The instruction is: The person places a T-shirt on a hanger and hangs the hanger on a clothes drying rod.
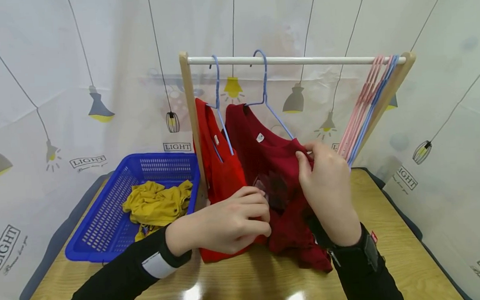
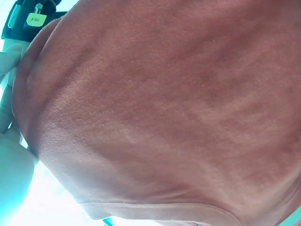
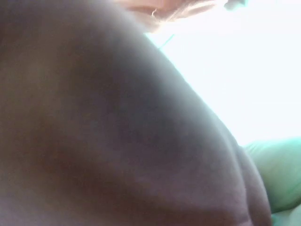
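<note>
A dark red shirt [image 1: 280, 162] hangs from a blue hanger [image 1: 265, 85] on the rack, its neckline and small white label facing me. My right hand [image 1: 328, 178] pinches the shirt's right shoulder between thumb and fingers, beside the hanger's lower end. Bent fingers of my left hand [image 1: 226, 221] lie in front of the shirt's lower part; I cannot tell whether they grip cloth. Close-up fabric [image 2: 160, 108] fills most of the left wrist view, with parts of a hand at its left edge. Blurred cloth [image 3: 117, 117] covers much of the right wrist view.
Left of it, a bright red garment [image 1: 221, 168] hangs on another blue hanger [image 1: 217, 80]. Several pink and blue hangers [image 1: 367, 106] bunch at the right end of the white rail [image 1: 316, 60]. A blue basket [image 1: 95, 217] with yellow clothing [image 1: 158, 203] stands on the wooden table [image 1: 386, 233].
</note>
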Motion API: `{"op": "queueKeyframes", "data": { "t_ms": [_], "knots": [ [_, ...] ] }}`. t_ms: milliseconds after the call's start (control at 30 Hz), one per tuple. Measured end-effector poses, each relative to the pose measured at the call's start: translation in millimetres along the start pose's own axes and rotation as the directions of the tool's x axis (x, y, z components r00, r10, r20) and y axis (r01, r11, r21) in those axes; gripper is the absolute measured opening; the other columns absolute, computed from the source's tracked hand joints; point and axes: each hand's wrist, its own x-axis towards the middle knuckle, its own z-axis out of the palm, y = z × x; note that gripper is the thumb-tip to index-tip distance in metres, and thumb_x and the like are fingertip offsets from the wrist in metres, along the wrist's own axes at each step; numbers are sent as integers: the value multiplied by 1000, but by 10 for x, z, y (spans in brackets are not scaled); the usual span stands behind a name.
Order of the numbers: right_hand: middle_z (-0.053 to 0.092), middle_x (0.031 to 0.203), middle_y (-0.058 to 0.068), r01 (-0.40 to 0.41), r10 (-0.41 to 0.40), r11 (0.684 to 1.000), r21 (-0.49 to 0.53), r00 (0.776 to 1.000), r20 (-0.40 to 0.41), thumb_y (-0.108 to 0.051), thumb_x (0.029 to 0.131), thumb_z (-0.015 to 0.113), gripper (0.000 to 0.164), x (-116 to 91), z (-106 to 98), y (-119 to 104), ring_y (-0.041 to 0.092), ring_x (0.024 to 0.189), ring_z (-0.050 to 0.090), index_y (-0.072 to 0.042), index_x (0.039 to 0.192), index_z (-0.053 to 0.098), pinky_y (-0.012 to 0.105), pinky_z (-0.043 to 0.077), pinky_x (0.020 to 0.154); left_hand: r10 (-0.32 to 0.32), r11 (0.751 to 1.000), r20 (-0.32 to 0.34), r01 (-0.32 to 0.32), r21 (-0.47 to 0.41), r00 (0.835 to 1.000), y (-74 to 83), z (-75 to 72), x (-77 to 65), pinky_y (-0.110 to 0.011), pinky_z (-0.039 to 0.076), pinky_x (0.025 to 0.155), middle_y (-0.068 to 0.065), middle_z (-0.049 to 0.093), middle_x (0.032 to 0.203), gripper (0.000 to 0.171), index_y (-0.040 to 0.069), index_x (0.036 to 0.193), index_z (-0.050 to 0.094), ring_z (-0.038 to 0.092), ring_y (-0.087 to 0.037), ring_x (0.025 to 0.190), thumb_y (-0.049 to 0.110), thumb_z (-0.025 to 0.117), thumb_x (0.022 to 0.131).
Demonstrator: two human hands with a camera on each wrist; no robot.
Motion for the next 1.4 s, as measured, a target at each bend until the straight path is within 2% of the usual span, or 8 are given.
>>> {"op": "queueKeyframes", "data": {
  "t_ms": [300,567,700,933,1067,1167,1400],
  "knots": [
    [65,88,20,-26,27,1000,-14,997,72,-13,92,60,20,-64,90,-57,33,76,63,5,100,60,45,52,64,-3,1000,4,3,21,1000,17,1,2,-40,32,107,4,54,86,15,17,86,64,49,-15,94,3,59,83],
    [63,75,15,-3,5,1000,-24,997,75,-16,92,60,23,-116,68,-32,27,61,58,2,106,57,38,46,50,-10,998,5,10,64,1000,33,-10,-14,-42,32,107,3,56,86,14,17,87,65,50,-15,93,5,61,83],
    [67,79,15,12,-10,999,-33,997,71,-22,92,60,27,-141,20,-3,26,59,58,-2,110,59,38,46,50,-8,997,1,8,83,1000,39,-14,-10,-42,32,108,3,57,86,14,17,87,65,51,-16,94,5,61,82],
    [70,81,11,-47,50,999,-25,992,118,-34,99,47,34,-170,-137,10,25,65,61,-6,109,65,41,47,57,-7,995,-2,7,103,1000,50,-15,-15,-42,32,108,4,57,86,14,17,89,65,51,-16,96,6,60,83],
    [68,75,11,-39,42,999,-36,995,95,-33,100,44,36,-197,-224,28,24,62,57,-5,104,67,40,44,55,-10,994,-5,10,113,1000,64,-15,-19,-43,32,107,4,58,87,13,18,90,65,51,-17,97,7,60,83],
    [66,72,10,-47,51,997,-58,997,65,-30,100,45,33,-209,-280,60,23,55,50,-7,102,68,34,37,48,-12,993,-11,13,115,1000,75,-21,-16,-43,32,107,4,59,89,14,18,91,66,52,-17,98,8,61,83],
    [70,80,14,-135,132,981,-136,991,-28,-27,97,50,27,-181,-365,236,29,58,59,-7,104,69,28,34,41,-43,996,-11,44,82,999,90,-41,-13,-41,32,108,3,62,95,18,17,98,67,53,-16,102,9,62,83]
  ]
}}
